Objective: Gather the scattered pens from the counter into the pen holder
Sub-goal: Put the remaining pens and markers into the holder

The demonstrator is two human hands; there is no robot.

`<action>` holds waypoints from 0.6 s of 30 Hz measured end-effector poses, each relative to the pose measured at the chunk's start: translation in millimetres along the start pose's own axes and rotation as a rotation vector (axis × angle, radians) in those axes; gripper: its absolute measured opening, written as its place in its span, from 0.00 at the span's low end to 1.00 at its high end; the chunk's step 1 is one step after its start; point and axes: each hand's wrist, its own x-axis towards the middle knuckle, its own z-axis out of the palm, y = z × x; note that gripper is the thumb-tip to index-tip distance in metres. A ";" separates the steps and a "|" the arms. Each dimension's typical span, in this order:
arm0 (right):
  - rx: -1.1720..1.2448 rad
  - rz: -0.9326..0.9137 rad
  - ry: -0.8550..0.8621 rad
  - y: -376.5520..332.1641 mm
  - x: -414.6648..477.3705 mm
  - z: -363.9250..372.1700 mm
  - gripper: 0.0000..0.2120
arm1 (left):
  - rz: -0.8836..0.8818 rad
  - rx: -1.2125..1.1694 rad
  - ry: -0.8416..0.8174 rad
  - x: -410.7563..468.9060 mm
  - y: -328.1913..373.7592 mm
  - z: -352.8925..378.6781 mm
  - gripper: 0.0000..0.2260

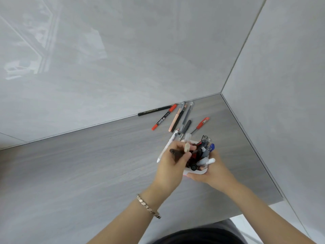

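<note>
A white pen holder (195,172) stands on the grey counter (88,164), crammed with several pens. My right hand (213,170) wraps its right side from below. My left hand (173,162) is closed on two pens, a dark one and a beige-capped one (239,147), at the holder's left rim. Loose pens lie behind the holder: a black pencil (154,110) along the wall, a red-capped marker (164,117), a peach pen (175,118), a grey pen (186,126), a red utility knife (201,124) and a white pen (171,138) partly under my left hand.
The counter ends in a corner, with grey tiled walls at the back (123,59) and right (281,103). The counter's front edge runs near my right forearm at the lower right. A metal bracelet (147,206) is on my left wrist.
</note>
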 end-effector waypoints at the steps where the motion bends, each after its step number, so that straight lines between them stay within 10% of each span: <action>1: 0.010 0.003 0.007 -3.0 0.4 0.6 0.38 | -0.031 0.056 0.007 2.2 -1.2 -1.7 0.16; 18: -0.062 0.013 -0.007 18.7 7.5 -1.1 0.37 | 0.335 0.348 0.046 -10.0 -3.0 -3.9 0.14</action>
